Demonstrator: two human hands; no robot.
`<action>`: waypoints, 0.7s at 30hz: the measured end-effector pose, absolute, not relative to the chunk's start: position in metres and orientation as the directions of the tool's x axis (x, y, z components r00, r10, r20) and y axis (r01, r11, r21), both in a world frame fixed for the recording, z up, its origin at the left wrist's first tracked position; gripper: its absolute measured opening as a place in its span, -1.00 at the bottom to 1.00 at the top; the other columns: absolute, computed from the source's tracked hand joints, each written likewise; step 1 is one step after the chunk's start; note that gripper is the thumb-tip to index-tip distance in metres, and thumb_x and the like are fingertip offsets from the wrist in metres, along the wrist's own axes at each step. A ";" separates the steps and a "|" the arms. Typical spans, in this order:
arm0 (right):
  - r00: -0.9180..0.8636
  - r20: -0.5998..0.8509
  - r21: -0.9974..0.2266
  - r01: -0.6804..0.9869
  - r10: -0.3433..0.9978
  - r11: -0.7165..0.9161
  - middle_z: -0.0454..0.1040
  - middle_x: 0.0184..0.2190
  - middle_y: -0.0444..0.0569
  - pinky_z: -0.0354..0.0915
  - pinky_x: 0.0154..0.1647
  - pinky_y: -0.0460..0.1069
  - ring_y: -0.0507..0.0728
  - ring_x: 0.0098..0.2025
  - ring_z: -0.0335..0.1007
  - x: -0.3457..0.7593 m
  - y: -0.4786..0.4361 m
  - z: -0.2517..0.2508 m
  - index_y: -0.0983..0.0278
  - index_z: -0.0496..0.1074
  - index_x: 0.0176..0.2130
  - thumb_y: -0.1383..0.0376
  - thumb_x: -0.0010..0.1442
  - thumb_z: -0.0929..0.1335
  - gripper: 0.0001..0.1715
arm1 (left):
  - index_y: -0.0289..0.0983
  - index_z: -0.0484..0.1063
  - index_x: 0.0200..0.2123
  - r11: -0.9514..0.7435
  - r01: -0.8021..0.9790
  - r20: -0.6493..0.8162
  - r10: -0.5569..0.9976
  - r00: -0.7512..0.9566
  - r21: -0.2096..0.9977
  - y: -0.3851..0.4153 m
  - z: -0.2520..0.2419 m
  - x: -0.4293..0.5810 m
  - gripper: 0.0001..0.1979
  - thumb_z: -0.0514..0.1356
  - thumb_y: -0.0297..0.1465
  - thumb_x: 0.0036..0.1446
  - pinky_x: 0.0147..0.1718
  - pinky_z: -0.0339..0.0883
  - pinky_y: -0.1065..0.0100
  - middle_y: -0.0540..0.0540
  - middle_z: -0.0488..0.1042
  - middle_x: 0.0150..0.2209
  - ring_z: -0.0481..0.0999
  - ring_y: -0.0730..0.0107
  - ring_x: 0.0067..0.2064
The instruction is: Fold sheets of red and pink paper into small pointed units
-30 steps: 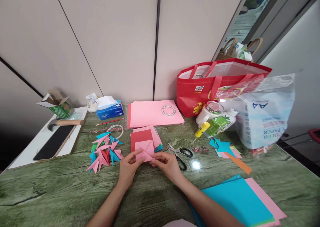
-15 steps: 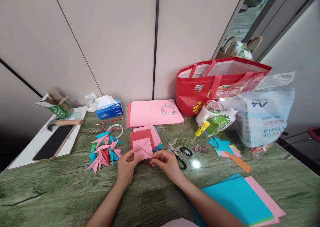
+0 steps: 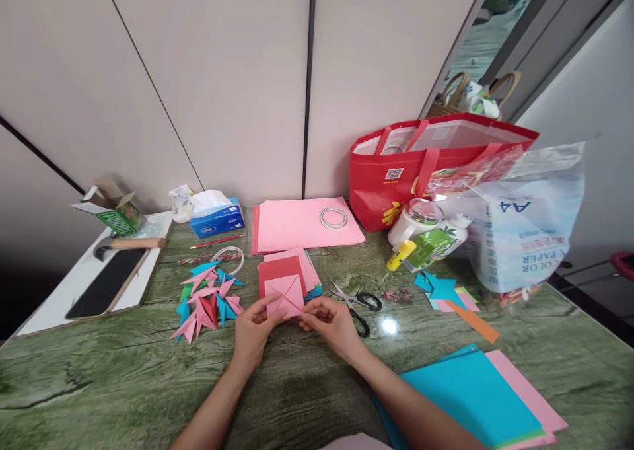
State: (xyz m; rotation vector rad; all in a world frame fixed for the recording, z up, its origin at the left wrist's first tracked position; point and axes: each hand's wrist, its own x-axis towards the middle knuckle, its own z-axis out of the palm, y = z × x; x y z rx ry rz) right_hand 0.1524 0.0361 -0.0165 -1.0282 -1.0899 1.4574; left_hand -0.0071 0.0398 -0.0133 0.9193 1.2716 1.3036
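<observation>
A small square of pink paper (image 3: 286,293), marked with crossing diagonal creases, is held up between my two hands. My left hand (image 3: 255,324) pinches its lower left edge between thumb and fingers. At the lower right corner my right hand (image 3: 329,321) pinches it with fingertips close together. Behind the square lies a stack of red and pink paper squares (image 3: 304,268), partly covered by it. Folded paper pieces (image 3: 203,301) in pink, blue, red and green sit in a heap left of my left hand. Black-handled scissors (image 3: 359,301) lie open just beyond my right hand.
Large pink sheets (image 3: 297,225) with rings (image 3: 333,218) on top lie by the wall. A tissue box (image 3: 216,220) stands left, a red bag (image 3: 381,186) and glue stick (image 3: 401,255) right. Blue sheets (image 3: 470,390) lie near my right forearm. A phone (image 3: 106,283) rests far left.
Almost nothing differs. Both hands still hold the pink paper, which sits a few pixels lower and to the right.
</observation>
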 end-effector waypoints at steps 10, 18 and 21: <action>-0.184 -0.048 -0.967 -0.236 0.982 -0.092 0.40 -0.58 -0.17 0.38 -0.46 -0.07 0.02 -0.52 0.38 0.151 0.037 -0.020 0.28 0.34 -0.42 0.19 -0.16 0.45 -0.69 | -0.31 0.51 -0.30 0.088 -0.081 -0.100 0.983 -0.156 0.993 0.039 -0.016 -0.008 -0.64 0.34 -0.40 -0.30 -0.36 0.38 0.37 -0.09 0.57 -0.37 0.51 0.29 -0.36; -0.122 -0.011 -0.976 -0.213 0.992 -0.038 0.34 -0.63 -0.18 0.32 -0.51 -0.09 0.00 -0.58 0.33 0.151 0.039 -0.019 0.29 0.32 -0.49 0.20 -0.11 0.43 -0.75 | -0.31 0.47 -0.20 0.179 -0.093 -0.179 0.984 0.013 0.979 0.035 -0.008 -0.004 -0.56 0.34 -0.41 -0.27 -0.28 0.39 0.33 -0.14 0.57 -0.28 0.53 0.23 -0.28; -0.117 0.005 -0.982 -0.189 0.993 -0.017 0.33 -0.62 -0.19 0.31 -0.51 -0.08 0.01 -0.58 0.32 0.153 0.039 -0.017 0.28 0.34 -0.47 0.18 -0.10 0.41 -0.76 | -0.31 0.43 -0.14 0.209 -0.132 -0.199 0.977 0.081 0.969 0.035 -0.006 -0.004 -0.52 0.33 -0.41 -0.25 -0.22 0.37 0.29 -0.16 0.55 -0.22 0.51 0.21 -0.22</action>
